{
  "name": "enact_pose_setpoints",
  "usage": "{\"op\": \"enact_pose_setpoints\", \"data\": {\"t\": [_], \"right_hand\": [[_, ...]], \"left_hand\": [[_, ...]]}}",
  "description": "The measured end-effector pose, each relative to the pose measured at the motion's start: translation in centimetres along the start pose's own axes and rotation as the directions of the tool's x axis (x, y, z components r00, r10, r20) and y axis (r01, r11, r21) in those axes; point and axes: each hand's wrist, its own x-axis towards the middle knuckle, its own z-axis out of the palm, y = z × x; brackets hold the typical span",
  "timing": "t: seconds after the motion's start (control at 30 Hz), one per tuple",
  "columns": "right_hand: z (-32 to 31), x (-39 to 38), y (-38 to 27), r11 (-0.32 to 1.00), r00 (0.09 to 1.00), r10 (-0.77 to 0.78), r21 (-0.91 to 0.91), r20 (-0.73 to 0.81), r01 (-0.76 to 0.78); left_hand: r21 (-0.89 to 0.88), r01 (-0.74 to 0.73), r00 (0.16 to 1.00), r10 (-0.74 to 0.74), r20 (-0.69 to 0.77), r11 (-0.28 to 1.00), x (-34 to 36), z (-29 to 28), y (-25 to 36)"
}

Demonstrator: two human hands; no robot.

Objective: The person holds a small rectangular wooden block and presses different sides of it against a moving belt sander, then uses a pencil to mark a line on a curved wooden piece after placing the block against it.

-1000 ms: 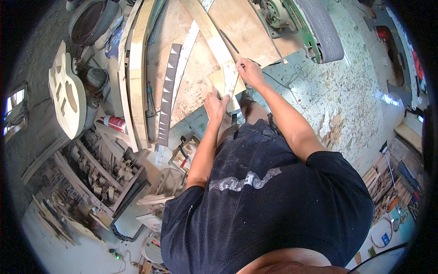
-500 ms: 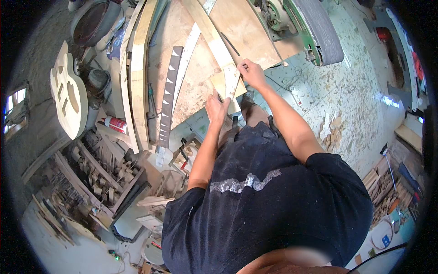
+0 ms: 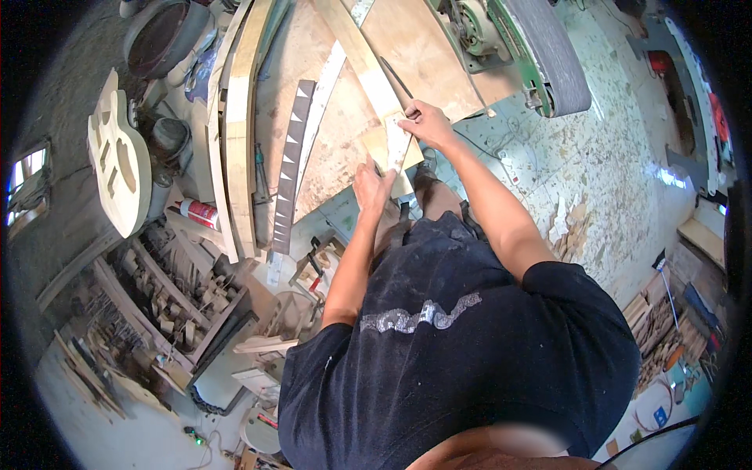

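Note:
A long pale wooden strip [image 3: 362, 59] runs from the top of the view toward me. On its near end lies a white, narrow shaped piece like a template [image 3: 397, 142]. My left hand [image 3: 372, 186] is closed on the near end of the white piece, thumb by its tip. My right hand [image 3: 431, 125] is at the right edge of its upper part, fingers pinched together; a small dark thing shows at the fingertips, too small to name. A pale flat offcut [image 3: 376, 146] lies under the strip. A thin dark rod [image 3: 395, 77] rests just beyond my right hand.
A dark strip with pale triangles [image 3: 294, 157] lies left of my hands on the workbench [image 3: 333, 160]. Further left are long curved wooden pieces [image 3: 239, 133], a glue bottle [image 3: 197, 213] and a guitar-shaped body [image 3: 119, 160]. A green belt sander [image 3: 540, 59] stands at the upper right.
My right hand has shifted slightly left, its fingertips now over the edge of the white piece. The left hand stays in place.

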Motion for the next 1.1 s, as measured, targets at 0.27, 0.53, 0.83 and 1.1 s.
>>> {"op": "enact_pose_setpoints", "data": {"t": [0.27,0.53,0.83,1.1], "right_hand": [[0.2,0.0,-0.4,0.999,1.0,0.024,0.028,-0.007,-0.024],[0.3,-0.2,-0.7,0.998,0.998,-0.012,-0.066,-0.057,0.008],[0.0,-0.3,-0.8,0.993,0.998,-0.042,-0.113,-0.037,0.037],[-0.3,-0.4,-1.6,0.99,0.998,-0.055,-0.132,-0.041,0.049]], "left_hand": [[0.037,-0.023,1.0,0.022,0.007,0.999,0.5,0.1,-0.5],[0.035,-0.055,0.998,0.055,0.007,0.998,0.6,-0.3,-0.4],[0.029,-0.077,0.997,0.076,0.012,0.997,0.6,-0.2,-0.5],[0.035,-0.056,0.998,0.056,0.001,0.998,0.8,-1.1,0.1]]}}
